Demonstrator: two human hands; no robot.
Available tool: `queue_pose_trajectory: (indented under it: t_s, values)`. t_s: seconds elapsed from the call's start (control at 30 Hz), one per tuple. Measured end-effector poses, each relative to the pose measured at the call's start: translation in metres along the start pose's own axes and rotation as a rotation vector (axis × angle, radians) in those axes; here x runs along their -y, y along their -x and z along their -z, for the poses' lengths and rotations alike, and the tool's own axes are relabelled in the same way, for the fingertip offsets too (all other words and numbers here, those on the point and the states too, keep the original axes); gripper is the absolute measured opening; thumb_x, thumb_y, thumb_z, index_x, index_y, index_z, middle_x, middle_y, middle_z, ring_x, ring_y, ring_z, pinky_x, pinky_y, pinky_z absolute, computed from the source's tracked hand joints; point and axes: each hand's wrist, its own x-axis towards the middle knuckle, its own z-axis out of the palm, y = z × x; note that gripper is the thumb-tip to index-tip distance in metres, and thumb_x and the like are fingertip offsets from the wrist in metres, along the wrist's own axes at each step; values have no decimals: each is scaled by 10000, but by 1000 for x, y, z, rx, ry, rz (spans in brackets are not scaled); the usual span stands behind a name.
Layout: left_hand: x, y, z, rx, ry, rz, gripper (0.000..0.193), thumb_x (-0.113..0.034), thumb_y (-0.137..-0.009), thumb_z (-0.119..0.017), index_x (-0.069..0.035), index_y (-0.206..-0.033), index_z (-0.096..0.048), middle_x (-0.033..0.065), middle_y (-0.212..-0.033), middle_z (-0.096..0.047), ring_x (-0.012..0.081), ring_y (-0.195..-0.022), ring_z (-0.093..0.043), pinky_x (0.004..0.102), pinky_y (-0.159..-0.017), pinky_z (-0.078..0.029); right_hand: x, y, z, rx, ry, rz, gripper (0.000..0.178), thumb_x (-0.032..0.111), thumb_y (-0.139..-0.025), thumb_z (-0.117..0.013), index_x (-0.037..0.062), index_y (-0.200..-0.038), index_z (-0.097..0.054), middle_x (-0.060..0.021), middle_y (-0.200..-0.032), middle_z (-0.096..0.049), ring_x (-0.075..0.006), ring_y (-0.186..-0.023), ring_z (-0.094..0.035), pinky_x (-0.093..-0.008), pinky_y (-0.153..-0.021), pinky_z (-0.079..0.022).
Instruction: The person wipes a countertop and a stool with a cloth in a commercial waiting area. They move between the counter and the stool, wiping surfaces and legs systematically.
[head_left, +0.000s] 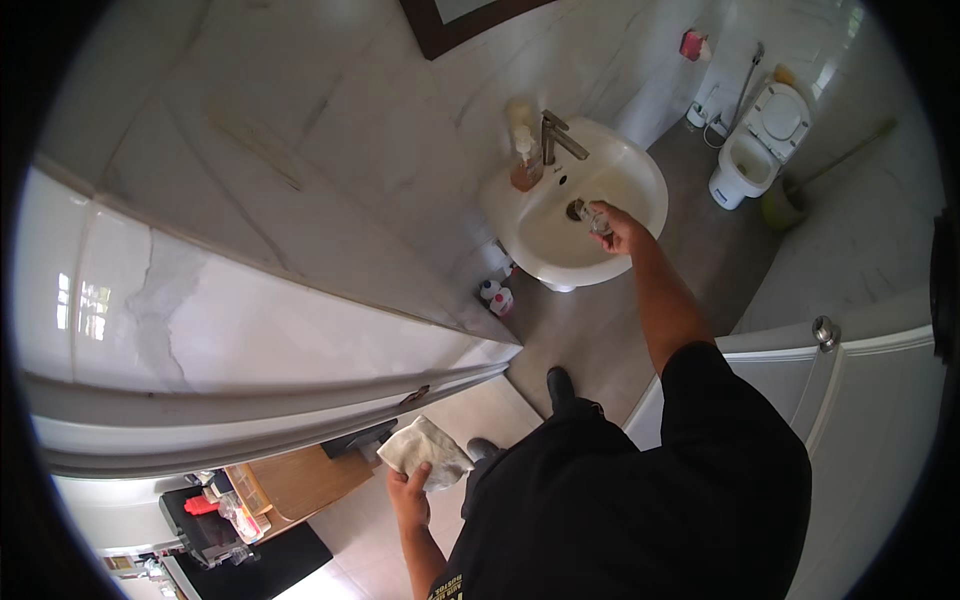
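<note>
Right hand (625, 233): over the sink, fingers clamped on the small clear glass.
Small clear glass (597, 219): in right hand, tilted, above the bowl beside the drain (574, 209); contact with the bowl, cannot tell.
Left hand (408, 492): low, off to the left, well apart from the sink; thumb on top of the cloth, fingers under it mostly hidden, pinched on its near edge.
Cloth (424, 449): whitish, folded, hanging in left hand above the floor.
Sink (652, 190): white, wall-side; grey faucet (550, 138) at its back edge.
Soap bottle (526, 168): pump top, amber contents, upright on the rim just left of faucet.
White bottles (496, 297): on the floor by the wall, near the sink.
Toilet (745, 165): upper right, lid up.
Door (880, 400): white, right side, round metal knob (823, 331).
Desk (300, 482): wooden, lower left, beyond the doorway.
</note>
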Motion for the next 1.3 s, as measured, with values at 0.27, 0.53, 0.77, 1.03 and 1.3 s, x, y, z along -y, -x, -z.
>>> queue_pose_trajectory:
  t_s: [0.27,0.53,0.77,1.03,1.3]
  values:
    - [7,2,-3,-3,-37,26,515,-22,-878,-734,0,-1364,-565,98,-1258,-688,215,-1138,-665,357,-1023,-494,8,13,9,88,-310,-79,558,571,-912,-697,137,-1239,-571,-112,-945,-656,-105,-621,-542,-260,-573,-444]
    - [13,7,24,24,34,-26,507,-40,-875,-743,1,-1353,-579,92,-1249,-694,208,-1141,-664,353,-1030,-490,-53,94,-8,26,-73,383,621,193,-879,-782,189,-1393,-433,-73,-1246,-573,-205,-974,-613,-369,-837,-521]
    - [27,41,113,21,-18,-60,466,-94,-898,-737,0,-1333,-602,88,-1243,-696,206,-1145,-655,352,-1044,-476,-104,262,-53,333,42,707,940,63,-846,-756,250,-1589,-211,-109,-1390,-531,-253,-1131,-617,-400,-854,-524]
    - [-2,89,233,107,-206,-132,434,-128,-923,-733,10,-1319,-623,88,-1224,-706,180,-1156,-645,352,-1024,-494,-202,416,-187,959,536,625,813,210,-771,-886,98,-1449,-453,-141,-1335,-604,-233,-1125,-654,-387,-919,-573]
    - [42,175,313,-277,187,-93,429,-81,-922,-734,-2,-1327,-615,72,-1238,-701,164,-1144,-656,327,-1000,-519,-281,564,-456,1969,811,511,675,74,-828,-806,59,-1430,-502,-157,-1366,-573,-252,-1248,-597,-377,-996,-522]
